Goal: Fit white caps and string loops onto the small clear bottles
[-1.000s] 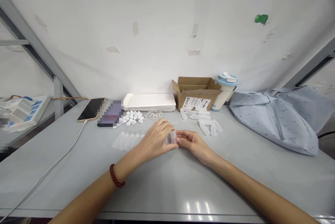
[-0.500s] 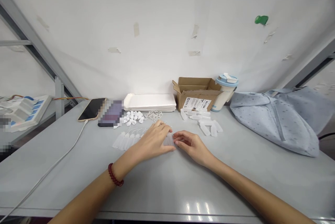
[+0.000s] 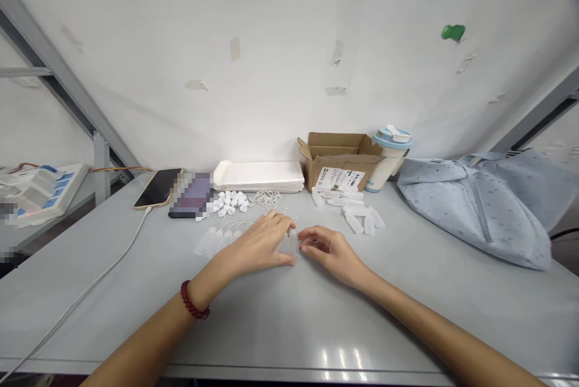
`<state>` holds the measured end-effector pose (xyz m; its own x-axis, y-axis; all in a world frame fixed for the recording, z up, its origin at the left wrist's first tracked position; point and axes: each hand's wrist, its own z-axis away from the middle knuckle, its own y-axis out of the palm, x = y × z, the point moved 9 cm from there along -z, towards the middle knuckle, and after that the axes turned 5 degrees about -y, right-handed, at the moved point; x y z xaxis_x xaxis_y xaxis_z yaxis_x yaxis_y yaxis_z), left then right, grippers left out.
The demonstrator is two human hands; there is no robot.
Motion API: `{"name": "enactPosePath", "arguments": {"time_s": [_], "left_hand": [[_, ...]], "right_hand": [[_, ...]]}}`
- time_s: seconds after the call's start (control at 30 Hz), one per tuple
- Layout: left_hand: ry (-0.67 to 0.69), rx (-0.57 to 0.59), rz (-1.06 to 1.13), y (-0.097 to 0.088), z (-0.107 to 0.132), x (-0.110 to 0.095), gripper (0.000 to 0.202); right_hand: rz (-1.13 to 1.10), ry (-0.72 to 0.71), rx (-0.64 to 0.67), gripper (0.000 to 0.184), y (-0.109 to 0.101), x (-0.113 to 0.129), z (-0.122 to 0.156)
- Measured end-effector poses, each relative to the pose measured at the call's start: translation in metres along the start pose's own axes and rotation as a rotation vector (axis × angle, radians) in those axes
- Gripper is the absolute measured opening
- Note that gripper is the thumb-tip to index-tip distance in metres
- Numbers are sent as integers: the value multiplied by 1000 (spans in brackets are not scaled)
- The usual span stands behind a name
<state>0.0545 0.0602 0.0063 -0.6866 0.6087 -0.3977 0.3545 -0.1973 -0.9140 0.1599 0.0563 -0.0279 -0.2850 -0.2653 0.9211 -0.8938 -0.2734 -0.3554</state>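
Side by side on the grey table lie several small translucent plastic tubes (image 3: 212, 243), some with thin white cords at their far ends. My left hand (image 3: 257, 241) arches over the right part of this row and hides some of it. Its thumb and fingers are spread around a translucent tube (image 3: 294, 243) at the row's right end. Close against that tube's right side are the fingertips of my right hand (image 3: 332, 252), loosely curled and slightly apart. Behind the row sit a pile of small white plastic pieces (image 3: 230, 201) and a tangle of white cords (image 3: 265, 199).
Loose translucent tubes (image 3: 362, 218) lie at the right, before an open cardboard box (image 3: 339, 173) and a cup (image 3: 386, 161). White packets (image 3: 260, 176) are stacked at the wall. Two phones, one a charging phone (image 3: 158, 188), lie left; a blue fabric bag (image 3: 470, 212) lies right.
My left hand has moved slightly left, its thumb drawing back from the right fingertips. The end tube now shows more fully between the hands. My right hand has barely moved.
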Motion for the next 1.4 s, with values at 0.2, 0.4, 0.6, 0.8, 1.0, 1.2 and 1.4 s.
{"name": "enactPosePath", "arguments": {"time_s": [0.2, 0.4, 0.6, 0.8, 1.0, 1.2, 1.4], "left_hand": [[5, 6, 62, 3, 1, 5, 44], [2, 36, 146, 6, 1, 10, 46], [-72, 2, 153, -3, -1, 15, 42], [-180, -273, 32, -33, -7, 46, 17], [-200, -393, -96, -43, -9, 74, 22], [-213, -354, -88, -42, -9, 72, 25], [-310, -290, 170, -70, -4, 75, 23]], "right_hand": [[-2, 4, 3, 18, 0, 0, 0], [-8, 5, 13, 18, 0, -2, 0], [-19, 22, 19, 20, 1, -6, 0], [-26, 37, -6, 20, -2, -6, 0], [25, 27, -82, 18, -15, -5, -4], [101, -30, -140, 16, -27, -6, -7], [175, -81, -127, 15, -24, 0, -5]]}}
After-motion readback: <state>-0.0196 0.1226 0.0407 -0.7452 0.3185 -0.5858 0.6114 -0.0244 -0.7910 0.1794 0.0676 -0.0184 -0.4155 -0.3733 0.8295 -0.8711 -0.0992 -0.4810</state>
